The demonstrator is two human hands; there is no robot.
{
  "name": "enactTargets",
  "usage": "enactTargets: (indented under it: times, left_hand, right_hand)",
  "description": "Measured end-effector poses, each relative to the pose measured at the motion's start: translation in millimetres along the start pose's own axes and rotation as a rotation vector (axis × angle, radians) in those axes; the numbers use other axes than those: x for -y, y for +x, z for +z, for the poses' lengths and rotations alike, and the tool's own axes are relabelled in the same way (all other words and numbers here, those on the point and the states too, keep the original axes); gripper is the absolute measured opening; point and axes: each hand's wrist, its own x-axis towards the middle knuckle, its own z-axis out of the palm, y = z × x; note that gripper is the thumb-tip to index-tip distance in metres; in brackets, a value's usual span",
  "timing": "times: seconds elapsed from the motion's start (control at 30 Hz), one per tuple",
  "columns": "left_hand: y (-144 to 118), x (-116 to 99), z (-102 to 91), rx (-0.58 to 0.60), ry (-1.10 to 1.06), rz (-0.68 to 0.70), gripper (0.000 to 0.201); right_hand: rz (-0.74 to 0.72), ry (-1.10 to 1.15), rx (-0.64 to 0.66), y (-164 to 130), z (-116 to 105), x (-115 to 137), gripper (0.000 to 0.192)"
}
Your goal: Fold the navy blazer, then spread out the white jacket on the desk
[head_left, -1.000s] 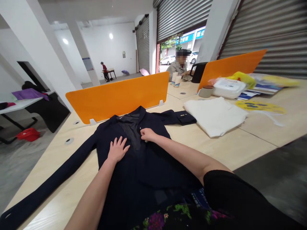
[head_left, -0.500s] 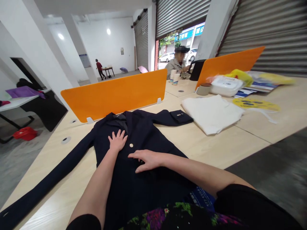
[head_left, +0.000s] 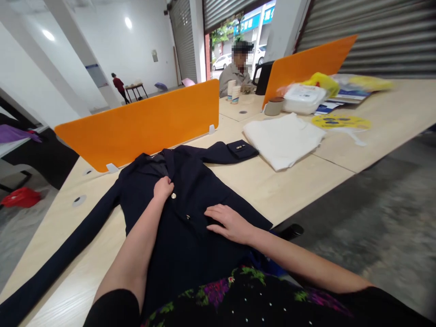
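Observation:
A dark navy blazer (head_left: 199, 190) lies front up on the light wooden table, collar away from me. Its left-hand sleeve stretches toward the near left corner, and the other sleeve bends out to the right with small buttons at the cuff. My left hand (head_left: 163, 187) is closed on the blazer's front edge by the lapel, just above a gold button (head_left: 173, 195). On the lower right of the blazer front rests my right hand (head_left: 230, 222), fingers extended and holding nothing. A second button (head_left: 188, 217) sits between the hands.
Behind the blazer stands an orange divider (head_left: 143, 125). To the right are a folded white cloth (head_left: 284, 138), a yellow fan (head_left: 340, 122), a tape roll (head_left: 274, 106) and a white plastic pack (head_left: 304, 99). Across the table sits a person (head_left: 235, 70) near paper cups (head_left: 235, 94).
My left hand has gone from spread flat on the blazer to closed on its front edge. My right hand has moved right, away from the buttons. The view has shifted.

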Motion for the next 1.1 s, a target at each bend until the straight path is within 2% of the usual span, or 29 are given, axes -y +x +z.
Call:
enactTargets:
  times: [0.17, 0.23, 0.33, 0.47, 0.63, 0.73, 0.83, 0.93, 1.0, 1.1]
  left_hand:
    - [26.9, 2.6, -18.0, -0.141, 0.022, -0.102, 0.031]
    - [29.9, 8.8, -21.2, -0.138, 0.02, -0.098, 0.03]
    - [21.4, 16.6, -14.5, -0.095, 0.015, -0.067, 0.04]
    - [-11.1, 22.8, -4.8, -0.084, -0.003, 0.016, 0.055]
    - [-81.8, 34.5, -4.5, -0.024, 0.141, 0.238, 0.057]
    - [-117.9, 46.4, -3.0, 0.057, 0.254, 0.278, 0.057]
    - [-134.5, 60.3, -3.4, 0.091, 0.274, 0.288, 0.059]
    - [-131.4, 69.4, -10.0, 0.097, 0.216, 0.333, 0.06]
    - [-118.6, 67.1, -17.5, 0.022, 0.166, 0.352, 0.06]
    - [-90.3, 48.3, -25.3, -0.124, 0.121, 0.395, 0.053]
  right_hand:
    - [0.065, -0.081, -0.041, -18.0, -8.0, -11.8, 0.033]
    - [0.078, -0.118, -0.021, -24.1, -9.7, -15.6, 0.031]
    - [0.106, -0.185, -0.035, -28.7, -7.2, -18.6, 0.031]
    - [0.182, -0.316, -0.107, -31.2, -4.3, -23.7, 0.035]
    - [0.339, -0.501, -0.167, -39.2, -12.4, -33.3, 0.039]
    - [0.338, -0.493, -0.175, -46.1, -14.6, -31.0, 0.03]
    - [0.325, -0.408, -0.096, -53.8, -18.4, -23.2, 0.023]
    - [0.381, -0.413, 0.087, -53.3, -35.9, -16.4, 0.016]
    - [0.413, -0.451, 0.17, -40.7, -53.2, -13.0, 0.013]
    - [0.363, -0.426, 0.116, 0.8, -69.2, -8.6, 0.019]
